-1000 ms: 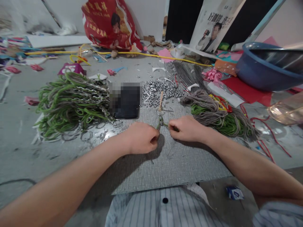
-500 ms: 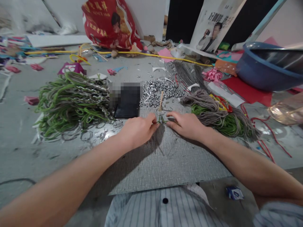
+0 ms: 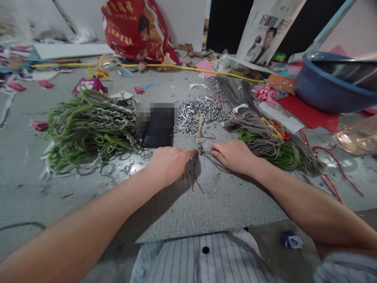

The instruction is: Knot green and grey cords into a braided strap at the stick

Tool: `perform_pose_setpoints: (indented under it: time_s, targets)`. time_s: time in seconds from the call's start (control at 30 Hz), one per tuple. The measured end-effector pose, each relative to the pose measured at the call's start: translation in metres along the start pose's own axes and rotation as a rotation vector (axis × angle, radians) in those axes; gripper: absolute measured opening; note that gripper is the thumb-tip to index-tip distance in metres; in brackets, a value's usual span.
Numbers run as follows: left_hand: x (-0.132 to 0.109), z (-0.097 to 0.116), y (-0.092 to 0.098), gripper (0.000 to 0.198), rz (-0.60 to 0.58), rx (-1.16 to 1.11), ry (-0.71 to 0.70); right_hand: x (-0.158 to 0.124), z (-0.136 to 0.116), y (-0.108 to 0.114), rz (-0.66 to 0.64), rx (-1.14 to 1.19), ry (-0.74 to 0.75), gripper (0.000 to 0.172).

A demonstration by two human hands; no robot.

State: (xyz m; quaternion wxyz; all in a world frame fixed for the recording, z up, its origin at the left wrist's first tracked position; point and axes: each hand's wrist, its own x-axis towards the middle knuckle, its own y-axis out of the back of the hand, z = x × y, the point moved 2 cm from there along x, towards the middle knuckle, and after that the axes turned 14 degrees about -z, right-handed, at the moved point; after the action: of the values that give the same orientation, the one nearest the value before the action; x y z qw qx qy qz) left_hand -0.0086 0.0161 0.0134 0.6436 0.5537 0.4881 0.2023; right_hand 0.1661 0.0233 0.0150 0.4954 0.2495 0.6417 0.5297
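Observation:
A slim wooden stick (image 3: 200, 125) stands near the middle of the table, with a small clear ring and a metal piece (image 3: 199, 149) at its base. Cord (image 3: 218, 164) is looped at this metal piece and trails to the right in a grey curve. On the left, my left hand (image 3: 171, 164) is closed, its index fingertip right against the metal piece; what its fingers hold is hidden. My right hand (image 3: 232, 155) pinches the cord a short way right of the stick. Behind the stick lies a spread of small metal nuts (image 3: 203, 110).
Green and grey cords with chains (image 3: 88, 131) are heaped at left, beside a black phone-like slab (image 3: 159, 125). More bundled cord (image 3: 271, 145), thin wires (image 3: 232, 94) and a blue basin (image 3: 330, 84) are at right. A red bag (image 3: 138, 31) stands behind the yellow cable (image 3: 188, 67).
My right hand has drawn slightly right and its fingers have closed on the cord. A grey loop now shows below it. My left index finger has pushed up to the metal piece.

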Motion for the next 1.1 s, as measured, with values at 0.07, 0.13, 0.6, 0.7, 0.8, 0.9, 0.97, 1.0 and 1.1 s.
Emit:
perform_pose_setpoints:
  time_s: [0.07,0.13,0.6,0.7,0.8,0.9,0.97,1.0,1.1]
  targets:
    - [0.0,-0.001,0.0,0.05,-0.01,0.026,-0.012,-0.001,0.0,0.001,-0.001,-0.024,0.0,0.031]
    - [0.0,-0.001,0.001,0.051,-0.028,0.045,-0.013,-0.002,0.001,0.002,-0.005,-0.051,0.001,0.031]
    - [-0.003,0.007,0.002,0.043,0.135,-0.147,0.061,0.0,0.003,-0.002,0.408,0.118,0.278,0.027]
    - [-0.001,0.009,0.001,0.043,0.15,-0.165,0.081,0.002,0.0,-0.005,0.461,0.156,0.325,0.027]
    - [0.003,0.009,-0.001,0.038,0.132,-0.16,0.093,0.006,-0.002,-0.01,0.434,0.191,0.298,0.026]
    - [0.004,0.01,-0.002,0.034,0.099,-0.18,0.113,0.01,-0.003,-0.015,0.415,0.253,0.241,0.035]
    - [0.005,0.01,-0.001,0.036,0.092,-0.202,0.131,0.011,-0.004,-0.016,0.394,0.279,0.207,0.039]
    - [0.004,0.011,0.0,0.038,0.092,-0.211,0.138,0.012,-0.004,-0.016,0.375,0.286,0.199,0.038]
    - [0.005,0.012,0.002,0.043,0.09,-0.205,0.142,0.013,-0.006,-0.016,0.329,0.31,0.206,0.027]
